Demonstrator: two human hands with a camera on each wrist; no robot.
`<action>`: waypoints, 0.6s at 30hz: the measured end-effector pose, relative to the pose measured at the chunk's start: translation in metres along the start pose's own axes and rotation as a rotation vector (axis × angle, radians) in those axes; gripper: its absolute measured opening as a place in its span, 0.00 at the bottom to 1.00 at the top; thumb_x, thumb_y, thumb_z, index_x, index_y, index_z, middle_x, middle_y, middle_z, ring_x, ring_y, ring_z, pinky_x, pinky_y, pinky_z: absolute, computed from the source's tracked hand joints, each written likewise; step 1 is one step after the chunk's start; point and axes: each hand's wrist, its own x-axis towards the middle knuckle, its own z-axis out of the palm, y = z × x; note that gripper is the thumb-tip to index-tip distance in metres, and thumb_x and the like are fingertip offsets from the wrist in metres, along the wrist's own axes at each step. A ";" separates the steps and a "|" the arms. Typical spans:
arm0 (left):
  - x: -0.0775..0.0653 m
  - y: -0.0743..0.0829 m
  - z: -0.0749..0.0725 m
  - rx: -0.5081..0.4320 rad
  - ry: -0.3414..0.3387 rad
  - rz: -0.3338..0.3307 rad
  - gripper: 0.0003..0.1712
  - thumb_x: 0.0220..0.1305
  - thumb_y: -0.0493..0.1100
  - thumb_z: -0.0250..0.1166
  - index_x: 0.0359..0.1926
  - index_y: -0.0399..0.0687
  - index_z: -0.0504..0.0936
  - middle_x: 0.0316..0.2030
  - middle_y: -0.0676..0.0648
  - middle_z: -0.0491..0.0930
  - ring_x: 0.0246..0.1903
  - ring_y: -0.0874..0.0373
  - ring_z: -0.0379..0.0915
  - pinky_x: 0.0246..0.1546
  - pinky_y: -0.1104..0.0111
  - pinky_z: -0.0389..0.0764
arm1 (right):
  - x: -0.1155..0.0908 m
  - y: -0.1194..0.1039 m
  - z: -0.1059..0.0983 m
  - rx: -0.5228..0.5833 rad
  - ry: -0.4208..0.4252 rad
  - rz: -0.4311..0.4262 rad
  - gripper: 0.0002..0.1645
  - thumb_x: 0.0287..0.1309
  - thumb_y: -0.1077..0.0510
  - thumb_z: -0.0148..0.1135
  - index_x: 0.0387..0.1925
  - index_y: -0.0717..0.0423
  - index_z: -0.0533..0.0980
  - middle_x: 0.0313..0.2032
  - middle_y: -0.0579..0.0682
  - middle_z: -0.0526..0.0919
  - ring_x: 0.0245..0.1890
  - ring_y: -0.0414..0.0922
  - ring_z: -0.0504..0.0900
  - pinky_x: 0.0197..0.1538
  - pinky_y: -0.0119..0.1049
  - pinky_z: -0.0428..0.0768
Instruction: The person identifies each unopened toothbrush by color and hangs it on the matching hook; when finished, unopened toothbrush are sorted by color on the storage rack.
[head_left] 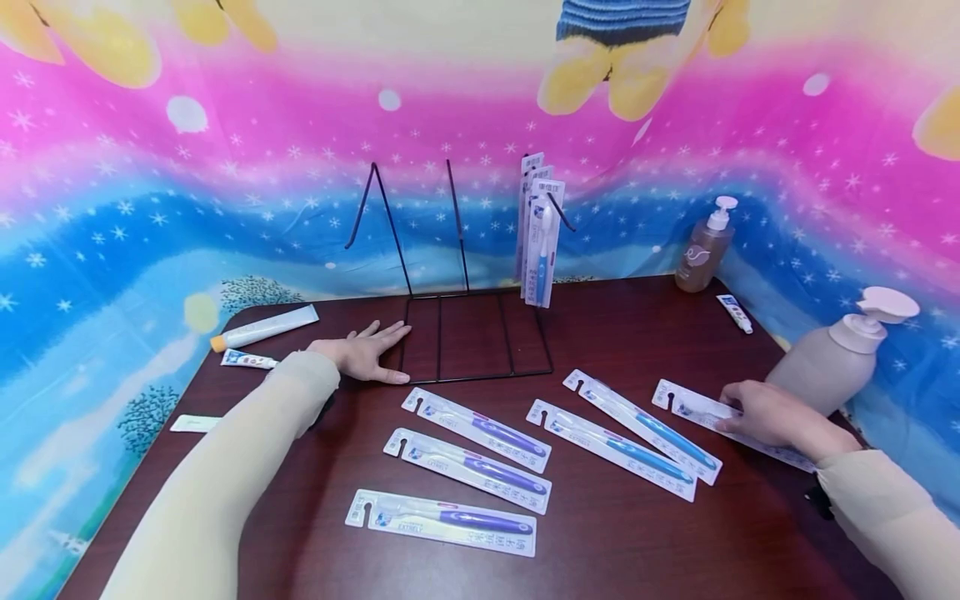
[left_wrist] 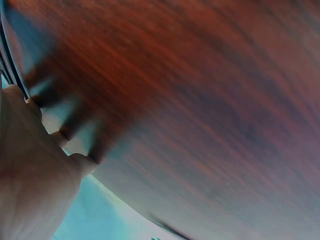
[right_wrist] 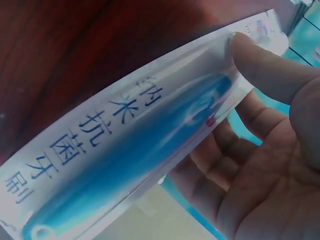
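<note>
At the right, my right hand (head_left: 776,412) pinches a packaged blue toothbrush (right_wrist: 135,150), thumb over the front of the pack and fingers along its lower edge. Its hook-hole end (head_left: 670,397) points left, towards the rack. My left hand (head_left: 362,354) lies with fingers extended on the table, touching the left side of the black wire rack (head_left: 438,333). Several packaged toothbrushes (head_left: 542,250) hang from the rack's right hook. Two blue packaged toothbrushes (head_left: 615,450) lie left of my right hand. Three purple ones (head_left: 450,521) lie in front of the rack.
A grey pump bottle (head_left: 825,367) stands close behind my right hand. Farther back are an amber pump bottle (head_left: 701,258) and a small tube (head_left: 735,314). Near my left arm lie a white tube with an orange cap (head_left: 266,327) and a smaller tube (head_left: 249,359).
</note>
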 end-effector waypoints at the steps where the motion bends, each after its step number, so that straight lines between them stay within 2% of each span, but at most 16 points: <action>1: 0.000 0.000 0.000 -0.003 -0.001 0.001 0.60 0.49 0.77 0.53 0.73 0.55 0.38 0.71 0.47 0.34 0.67 0.38 0.27 0.59 0.38 0.38 | -0.001 -0.001 -0.002 0.007 -0.003 -0.008 0.15 0.47 0.50 0.69 0.32 0.55 0.77 0.29 0.49 0.78 0.27 0.44 0.72 0.31 0.41 0.72; 3: 0.000 0.000 -0.001 -0.004 -0.003 0.001 0.60 0.48 0.77 0.53 0.73 0.55 0.37 0.71 0.48 0.34 0.67 0.38 0.27 0.59 0.38 0.38 | -0.003 -0.004 -0.008 0.014 0.003 -0.012 0.14 0.49 0.52 0.68 0.35 0.55 0.77 0.31 0.50 0.78 0.28 0.44 0.72 0.31 0.42 0.72; 5: 0.000 0.000 -0.002 -0.003 -0.005 0.000 0.60 0.48 0.78 0.53 0.73 0.56 0.37 0.71 0.48 0.34 0.68 0.39 0.27 0.59 0.39 0.38 | -0.005 -0.011 -0.018 0.007 0.042 -0.035 0.15 0.49 0.54 0.67 0.37 0.58 0.76 0.32 0.51 0.79 0.28 0.45 0.73 0.32 0.43 0.73; 9: -0.001 0.001 -0.004 -0.002 -0.002 -0.005 0.61 0.47 0.78 0.53 0.72 0.57 0.37 0.71 0.49 0.34 0.68 0.40 0.26 0.59 0.39 0.38 | -0.009 -0.030 -0.047 -0.022 0.185 -0.072 0.11 0.51 0.56 0.66 0.33 0.57 0.73 0.24 0.48 0.75 0.26 0.45 0.72 0.29 0.41 0.69; 12: -0.002 0.001 -0.004 -0.004 -0.001 -0.002 0.61 0.48 0.77 0.53 0.73 0.56 0.37 0.71 0.48 0.34 0.68 0.39 0.26 0.59 0.39 0.38 | -0.012 -0.050 -0.068 0.025 0.302 -0.073 0.12 0.53 0.54 0.65 0.33 0.55 0.72 0.23 0.48 0.74 0.25 0.45 0.73 0.27 0.41 0.70; 15: -0.002 0.001 -0.003 -0.007 -0.010 -0.001 0.60 0.48 0.77 0.54 0.73 0.56 0.37 0.71 0.48 0.34 0.67 0.39 0.26 0.59 0.38 0.38 | -0.014 -0.072 -0.083 0.146 0.394 -0.046 0.20 0.55 0.46 0.63 0.42 0.56 0.73 0.32 0.56 0.80 0.29 0.50 0.78 0.28 0.47 0.76; 18: -0.002 0.002 -0.002 -0.012 -0.018 -0.003 0.60 0.48 0.77 0.54 0.73 0.56 0.37 0.71 0.48 0.33 0.68 0.39 0.25 0.59 0.39 0.37 | -0.011 -0.096 -0.091 0.257 0.476 -0.028 0.29 0.55 0.40 0.59 0.49 0.57 0.73 0.41 0.62 0.80 0.35 0.56 0.80 0.33 0.54 0.78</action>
